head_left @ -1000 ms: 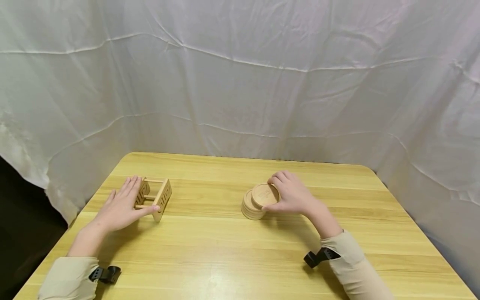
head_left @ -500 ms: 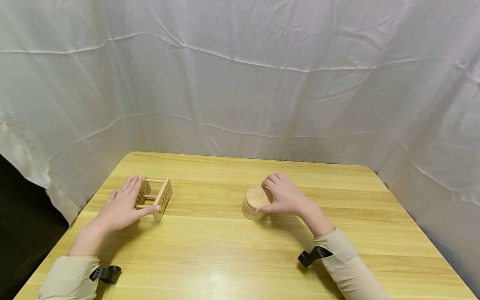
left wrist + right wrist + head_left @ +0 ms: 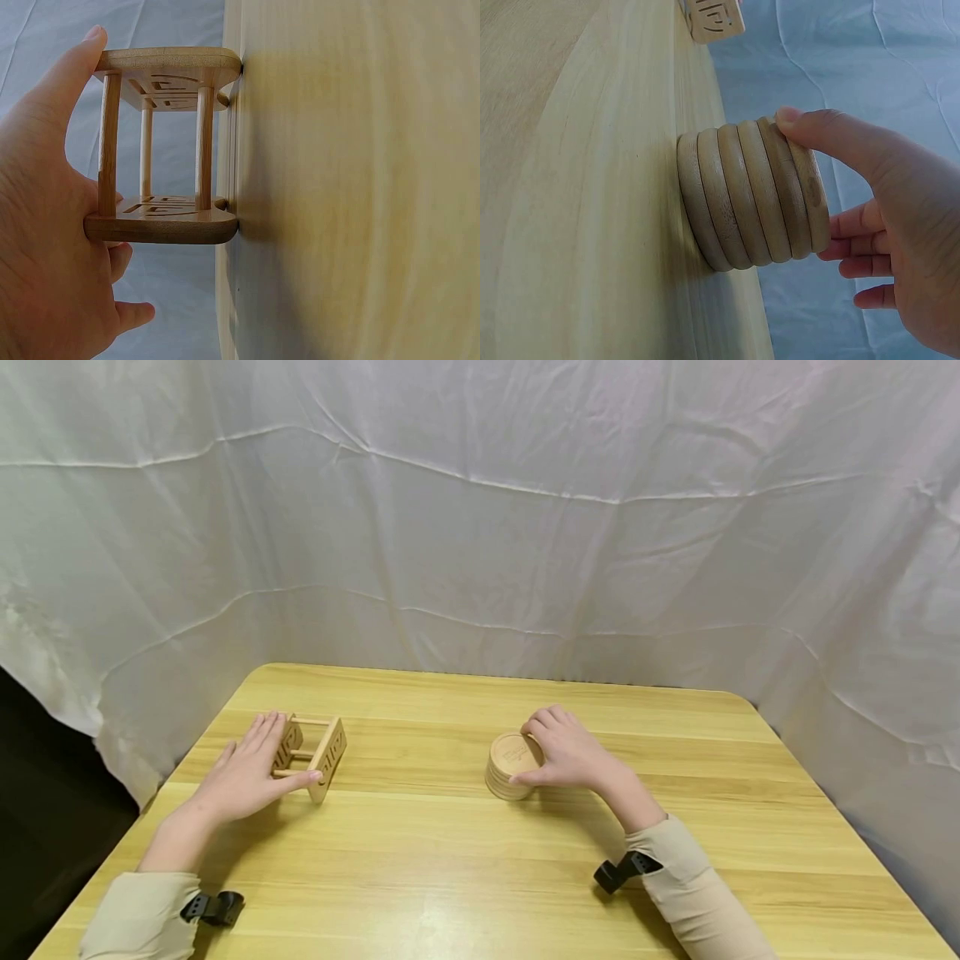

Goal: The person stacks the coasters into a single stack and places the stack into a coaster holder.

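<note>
Coasters (image 3: 498, 782) stack neatly at lower centre, the right hand (image 3: 573, 756) pinching the top coaster (image 3: 517, 752), likely for alignment; lower left, the left hand (image 3: 242, 781) spans the rack (image 3: 330, 757), fingers straight, seemingly steadying it

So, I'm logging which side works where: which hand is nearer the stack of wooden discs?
Right. The right hand grips the top of the stack; the left hand is well off to its left, holding the wooden rack.
</note>
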Tool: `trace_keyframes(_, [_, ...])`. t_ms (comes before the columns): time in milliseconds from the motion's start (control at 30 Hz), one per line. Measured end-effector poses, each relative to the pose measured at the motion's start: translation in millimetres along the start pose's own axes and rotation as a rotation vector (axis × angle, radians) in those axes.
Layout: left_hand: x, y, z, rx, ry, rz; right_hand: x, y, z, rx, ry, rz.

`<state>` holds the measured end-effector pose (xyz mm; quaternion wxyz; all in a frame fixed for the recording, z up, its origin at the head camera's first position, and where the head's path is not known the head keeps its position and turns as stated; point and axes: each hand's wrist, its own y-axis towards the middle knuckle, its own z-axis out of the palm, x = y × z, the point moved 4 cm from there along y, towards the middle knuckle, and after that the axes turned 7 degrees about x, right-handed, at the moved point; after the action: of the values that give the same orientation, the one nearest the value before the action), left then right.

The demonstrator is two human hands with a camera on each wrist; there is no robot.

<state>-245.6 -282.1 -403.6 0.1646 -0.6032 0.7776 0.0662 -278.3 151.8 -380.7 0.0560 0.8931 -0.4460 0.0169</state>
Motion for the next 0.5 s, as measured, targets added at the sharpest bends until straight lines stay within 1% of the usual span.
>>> trace_keyframes(233, [0.3,0.0,0.5,-0.001,0.000,0.002,0.2,-0.4,-0.9,0.002,0.005,0.000])
trace_keyframes(500, [-0.4,-0.4,0.3,-0.001,-0.008,0.005,1.1,-1.4,-1.9,-0.016,-0.004,-0.014])
